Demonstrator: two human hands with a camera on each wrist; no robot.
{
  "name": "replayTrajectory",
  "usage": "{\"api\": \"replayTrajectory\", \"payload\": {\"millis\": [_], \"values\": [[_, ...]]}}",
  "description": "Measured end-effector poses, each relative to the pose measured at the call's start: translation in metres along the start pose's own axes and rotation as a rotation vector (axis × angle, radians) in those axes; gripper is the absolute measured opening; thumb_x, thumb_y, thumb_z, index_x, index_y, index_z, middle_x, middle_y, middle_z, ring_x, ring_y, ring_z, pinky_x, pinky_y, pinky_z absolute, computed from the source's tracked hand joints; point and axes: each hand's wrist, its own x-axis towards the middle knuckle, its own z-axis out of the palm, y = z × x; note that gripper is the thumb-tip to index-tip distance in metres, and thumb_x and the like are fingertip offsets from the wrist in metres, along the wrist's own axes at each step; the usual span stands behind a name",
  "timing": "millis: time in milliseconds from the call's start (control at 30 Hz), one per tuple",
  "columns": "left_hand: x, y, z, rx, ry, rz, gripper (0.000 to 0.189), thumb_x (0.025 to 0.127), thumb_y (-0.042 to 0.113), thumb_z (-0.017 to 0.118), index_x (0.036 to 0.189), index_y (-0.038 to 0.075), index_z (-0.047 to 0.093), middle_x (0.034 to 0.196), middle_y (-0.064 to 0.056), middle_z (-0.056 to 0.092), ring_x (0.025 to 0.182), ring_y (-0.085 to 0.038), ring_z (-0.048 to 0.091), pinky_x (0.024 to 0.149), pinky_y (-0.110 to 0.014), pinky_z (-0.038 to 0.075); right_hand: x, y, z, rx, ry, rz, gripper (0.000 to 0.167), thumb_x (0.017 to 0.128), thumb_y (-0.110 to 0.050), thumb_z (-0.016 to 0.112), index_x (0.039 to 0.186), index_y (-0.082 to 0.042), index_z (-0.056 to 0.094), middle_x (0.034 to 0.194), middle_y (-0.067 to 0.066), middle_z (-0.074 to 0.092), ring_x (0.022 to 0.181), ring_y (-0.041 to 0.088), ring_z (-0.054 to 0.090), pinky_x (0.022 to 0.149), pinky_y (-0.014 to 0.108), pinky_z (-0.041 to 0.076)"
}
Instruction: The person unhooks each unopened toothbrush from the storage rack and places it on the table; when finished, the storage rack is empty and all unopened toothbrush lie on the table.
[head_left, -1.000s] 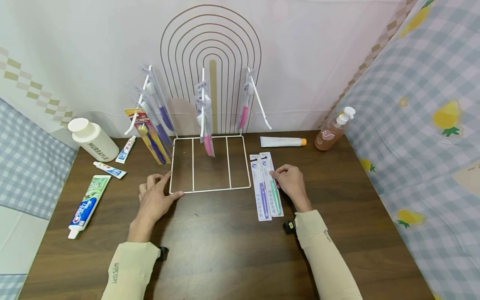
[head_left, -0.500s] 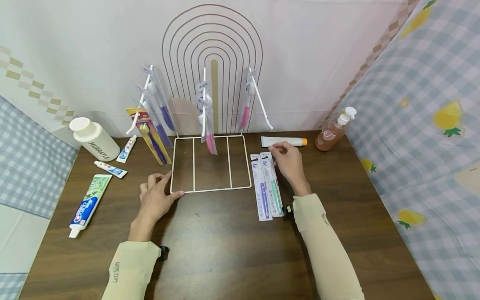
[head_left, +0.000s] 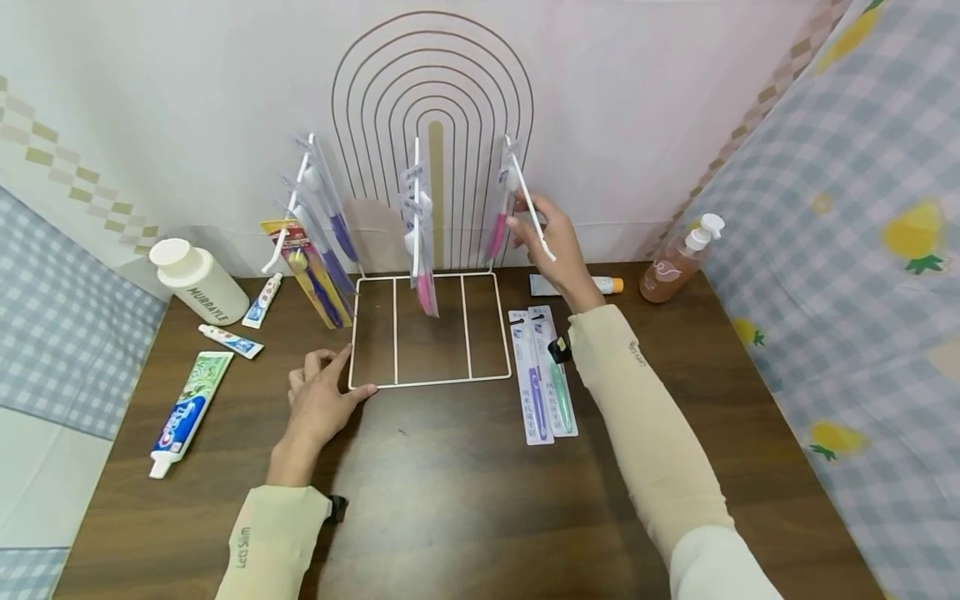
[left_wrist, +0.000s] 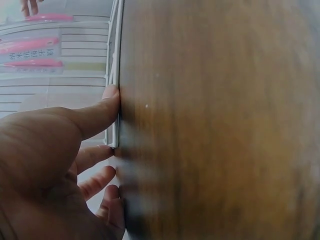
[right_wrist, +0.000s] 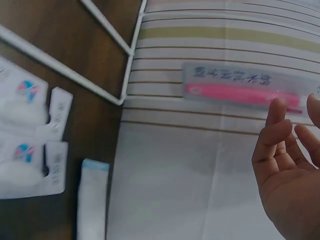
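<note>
A white wire rack [head_left: 431,385] stands on the table, with packaged toothbrushes on its three hooks. My left hand [head_left: 318,404] rests at its front left corner, thumb and forefinger touching the base wire. In the left wrist view the thumb [left_wrist: 102,112] lies along that wire. Behind the right hook, my right hand [head_left: 553,246] is raised beside a hanging pink toothbrush [head_left: 498,229]. The right wrist view shows the fingers [right_wrist: 275,137] loosely bent at the pink toothbrush's pack [right_wrist: 240,92]; whether they touch it I cannot tell. Packaged purple [head_left: 536,392] and green [head_left: 558,383] toothbrushes lie right of the rack.
A white tube with an orange cap [head_left: 611,285] lies behind the right forearm, partly hidden. A pump bottle [head_left: 667,271] stands at the back right. On the left are a white bottle [head_left: 202,283], a large toothpaste tube [head_left: 187,412] and two small tubes [head_left: 231,342].
My right hand has left the packaged toothbrushes on the table and risen, moving back to the right hook. The left hand keeps its place at the rack's corner. The head view has shifted slightly.
</note>
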Motion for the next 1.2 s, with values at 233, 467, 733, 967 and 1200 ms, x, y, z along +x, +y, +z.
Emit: {"api": "replayTrajectory", "payload": {"millis": [233,467,733,967,1200], "values": [[0.000,-0.004,0.003,-0.034,0.043,0.031,0.085,0.109,0.037,0.078,0.178,0.007,0.038,0.173,-0.027,0.032,0.141,-0.059,0.028,0.115,-0.073,0.028,0.014,-0.010,0.007,-0.013,-0.003,-0.004,0.039,0.113,-0.014,0.072,0.142,0.010,0.063,0.114,0.016,0.066,0.065,0.004,0.054,0.055,0.018,0.040],[-0.002,-0.001,0.002,-0.033,0.039,0.020,0.084,0.109,0.036,0.078,0.178,0.008,0.039,0.174,-0.027,0.031,0.143,-0.058,0.028,0.117,-0.074,0.027,0.019,-0.015,0.012,-0.047,0.045,-0.044,0.028,0.113,-0.012,0.074,0.132,0.008,0.073,0.102,0.013,0.072,0.074,0.009,0.064,0.061,0.019,0.046],[-0.003,0.004,0.000,-0.004,0.002,-0.004,0.084,0.112,0.037,0.074,0.180,0.008,0.034,0.176,-0.025,0.028,0.146,-0.058,0.026,0.122,-0.073,0.025,0.015,-0.016,0.011,0.021,0.121,-0.060,0.015,0.108,-0.006,0.077,0.111,0.009,0.075,0.080,-0.004,0.070,0.072,0.010,0.065,0.061,0.020,0.048],[-0.003,0.003,0.002,-0.028,0.024,-0.002,0.084,0.111,0.035,0.077,0.179,0.008,0.036,0.175,-0.026,0.029,0.147,-0.058,0.026,0.120,-0.073,0.026,0.007,-0.012,0.001,0.135,0.196,-0.083,0.010,0.106,0.001,0.078,0.099,0.005,0.072,0.081,-0.008,0.072,0.067,0.009,0.065,0.066,0.021,0.057],[-0.004,0.004,0.001,-0.018,0.012,-0.016,0.085,0.111,0.036,0.076,0.180,0.009,0.034,0.177,-0.025,0.028,0.148,-0.058,0.025,0.120,-0.072,0.026,-0.009,-0.011,-0.010,0.107,0.220,-0.073,0.014,0.106,-0.001,0.078,0.104,0.011,0.073,0.085,-0.007,0.071,0.068,0.006,0.063,0.064,0.016,0.053]]}}
